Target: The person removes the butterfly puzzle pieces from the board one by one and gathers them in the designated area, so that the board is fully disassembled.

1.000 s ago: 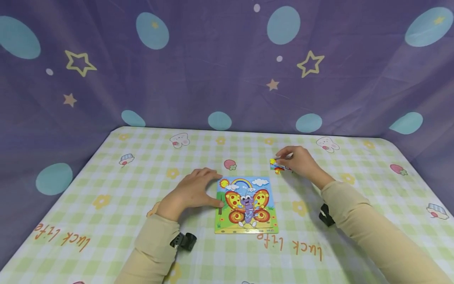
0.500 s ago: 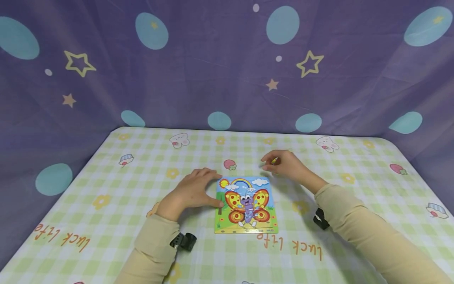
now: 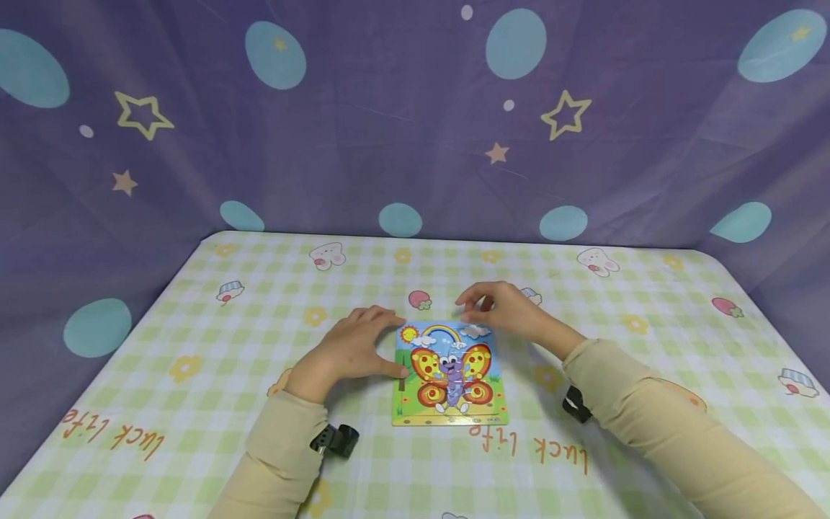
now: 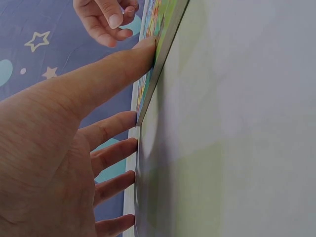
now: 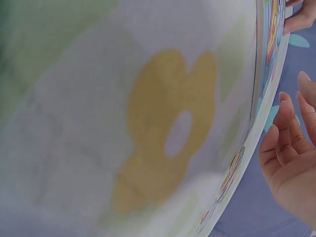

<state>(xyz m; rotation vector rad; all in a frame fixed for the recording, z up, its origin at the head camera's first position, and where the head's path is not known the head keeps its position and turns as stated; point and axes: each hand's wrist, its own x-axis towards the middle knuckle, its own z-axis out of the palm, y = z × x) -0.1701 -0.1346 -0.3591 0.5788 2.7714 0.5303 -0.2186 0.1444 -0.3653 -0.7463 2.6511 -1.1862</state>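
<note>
A purple curtain [image 3: 363,144] printed with pale blue ovals and stars hangs behind a counter [image 3: 194,317] covered in a green-and-white checked cloth with small flowers, strawberries and the words "luck life".

Near the middle of the counter, toward the person, lies a square butterfly puzzle [image 3: 449,375], flat on the cloth, showing a butterfly with red-spotted orange wings under a rainbow, a sun and clouds.

The left hand [image 3: 353,349] rests on the cloth against the puzzle's left edge; in the left wrist view its thumb [image 4: 106,81] presses on the board's rim while the other fingers lie straight on the counter beside it, so this hand is relaxed and flat, gripping nothing.

The right hand [image 3: 499,310] is at the puzzle's far right corner, over the cloud, with its fingers bent down toward the board. Whether it pinches a piece there cannot be told; the right wrist view shows only loosely curved fingers [image 5: 284,133] beside the counter edge.

Both arms wear beige sleeves [image 3: 655,411], each with a small black clip at the wrist.
</note>
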